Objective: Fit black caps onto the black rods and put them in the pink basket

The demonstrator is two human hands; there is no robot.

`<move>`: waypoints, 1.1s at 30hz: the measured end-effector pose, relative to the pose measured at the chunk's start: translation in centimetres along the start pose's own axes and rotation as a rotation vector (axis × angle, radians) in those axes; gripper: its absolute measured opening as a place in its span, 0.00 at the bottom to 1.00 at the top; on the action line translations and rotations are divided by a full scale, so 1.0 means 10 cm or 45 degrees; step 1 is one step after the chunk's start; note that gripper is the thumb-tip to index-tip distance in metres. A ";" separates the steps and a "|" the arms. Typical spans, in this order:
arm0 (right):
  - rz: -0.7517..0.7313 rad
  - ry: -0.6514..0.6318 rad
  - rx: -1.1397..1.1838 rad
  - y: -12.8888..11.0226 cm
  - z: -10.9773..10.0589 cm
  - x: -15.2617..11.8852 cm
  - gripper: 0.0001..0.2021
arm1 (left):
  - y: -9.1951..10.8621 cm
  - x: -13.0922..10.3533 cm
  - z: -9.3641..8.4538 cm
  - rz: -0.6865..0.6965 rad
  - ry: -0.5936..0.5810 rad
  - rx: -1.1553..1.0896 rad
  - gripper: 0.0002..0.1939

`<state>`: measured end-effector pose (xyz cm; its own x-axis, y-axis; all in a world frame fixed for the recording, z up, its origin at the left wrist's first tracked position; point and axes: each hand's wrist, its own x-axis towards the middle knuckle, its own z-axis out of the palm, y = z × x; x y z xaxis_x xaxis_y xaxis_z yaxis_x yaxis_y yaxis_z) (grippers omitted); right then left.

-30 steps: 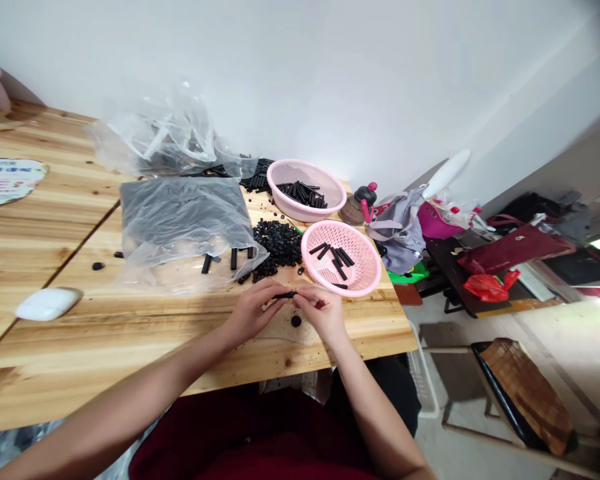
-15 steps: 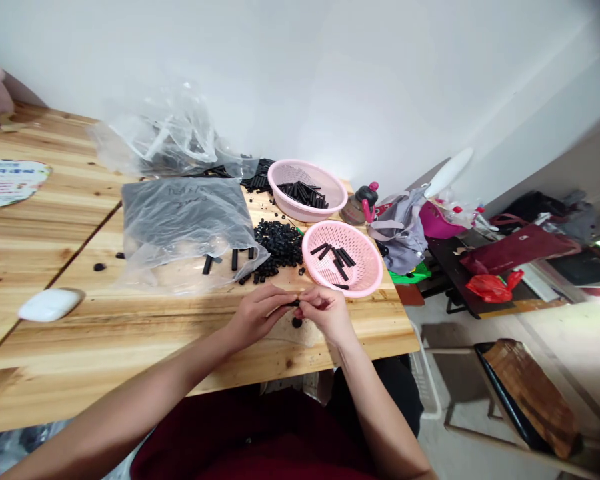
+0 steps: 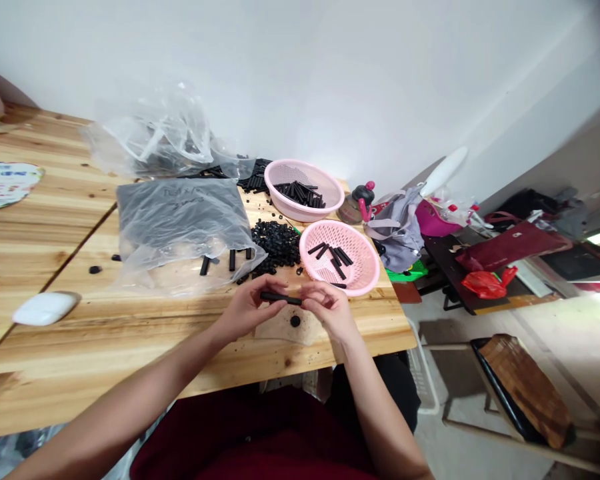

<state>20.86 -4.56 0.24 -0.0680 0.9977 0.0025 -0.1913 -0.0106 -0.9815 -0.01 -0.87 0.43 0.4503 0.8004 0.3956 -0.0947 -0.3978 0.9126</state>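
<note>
We held a short black rod [image 3: 281,298] level between our two hands, just above the front part of the wooden table [image 3: 130,333], and the near pink basket [image 3: 341,257] serves here as our landmark. Our left hand [image 3: 245,311] pinched the rod's left end between thumb and fingertips, and our right hand [image 3: 328,309] closed on its right end, so the rod bridged the gap between them, in front of the basket and slightly to its left (a two-ended hold that, we judged, kept the piece steady and its ends within reach of the fingers). Below the rod, on the table, lay a single small black ring [image 3: 295,321], apart from both hands. Left of the basket sat a heap of small black rings [image 3: 276,244], close enough to be picked from without stretching, and inside the basket lay several black rods [image 3: 333,255] of the same kind. Behind the basket stood a second pink basket [image 3: 303,190] with more rods. Farther left of the heap, a clear plastic bag [image 3: 180,223] lay flat with a few loose rods at its edge, and well to the left lay a white oval object [image 3: 45,308] we could not identify.
</note>
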 end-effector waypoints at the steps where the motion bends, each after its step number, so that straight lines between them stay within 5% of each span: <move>1: -0.035 0.045 -0.075 -0.03 -0.01 -0.06 0.14 | 0.00 0.00 0.01 -0.056 -0.015 -0.036 0.11; 6: -0.118 0.328 -0.171 0.03 0.04 -0.32 0.12 | 0.01 -0.06 0.22 -0.138 -0.220 0.173 0.12; 11: -0.302 0.405 -0.212 0.19 0.28 -0.33 0.15 | -0.03 -0.09 0.39 -0.115 -0.252 0.295 0.15; 17: -0.383 0.505 0.010 0.19 0.48 -0.22 0.16 | -0.01 -0.08 0.32 -0.019 -0.175 0.330 0.09; 27: -0.351 0.630 0.058 0.23 0.53 -0.18 0.16 | -0.19 -0.16 0.41 0.435 -0.186 0.740 0.24; 33: -0.338 0.662 -0.008 0.19 0.68 -0.12 0.14 | -0.08 -0.18 0.39 0.306 -0.226 0.666 0.28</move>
<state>13.91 -6.25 -0.30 0.4711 0.8682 0.1556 -0.1303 0.2430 -0.9612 2.67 -3.76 -1.44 0.6161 0.5918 0.5198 0.2173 -0.7621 0.6099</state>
